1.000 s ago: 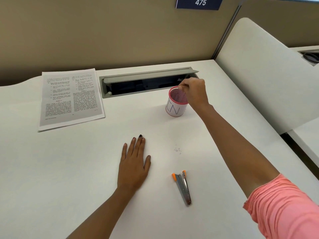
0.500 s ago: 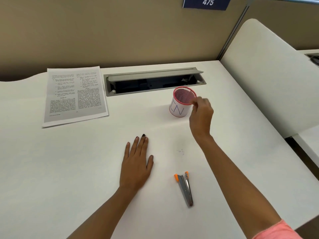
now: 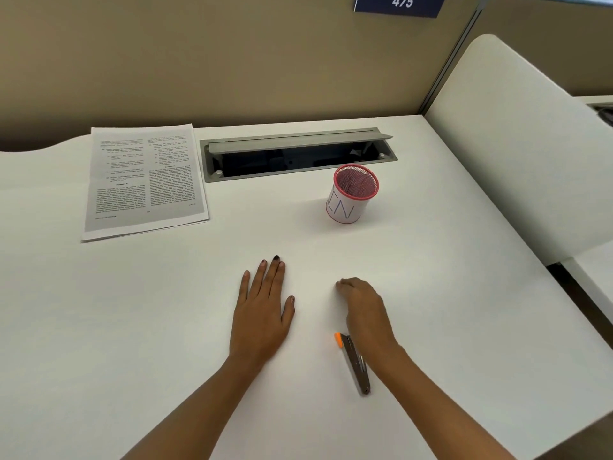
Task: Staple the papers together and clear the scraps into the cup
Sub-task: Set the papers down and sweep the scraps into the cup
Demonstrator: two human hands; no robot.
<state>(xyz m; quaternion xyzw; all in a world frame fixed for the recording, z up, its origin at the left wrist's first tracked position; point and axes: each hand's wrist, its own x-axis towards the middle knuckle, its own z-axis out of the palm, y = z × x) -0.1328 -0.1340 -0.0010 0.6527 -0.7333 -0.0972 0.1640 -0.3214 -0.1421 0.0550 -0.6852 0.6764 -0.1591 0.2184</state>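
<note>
One red mesh cup (image 3: 351, 194) stands on the desk (image 3: 447, 293). One paper stack (image 3: 144, 180) lies well left of it. One stapler (image 3: 356, 363) lies nearer, beside the right hand (image 3: 363, 307), fingers curled down, maybe pinching scraps; I cannot tell. The left hand (image 3: 262, 313) lies flat, spread.

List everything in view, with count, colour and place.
papers: one stack, white with black print, far left of desk
cup: one, white with red mesh rim, upright, right of centre
stapler: one, grey with orange tip, lying near edge, beside right wrist
cable tray: one, grey, lid raised, back of desk
sign: one, blue, white 475, top
desk: one, white
side panel: one, white, right
left hand: flat on desk, centre
right hand: fingers curled, tips on desk; any hold hidden
</note>
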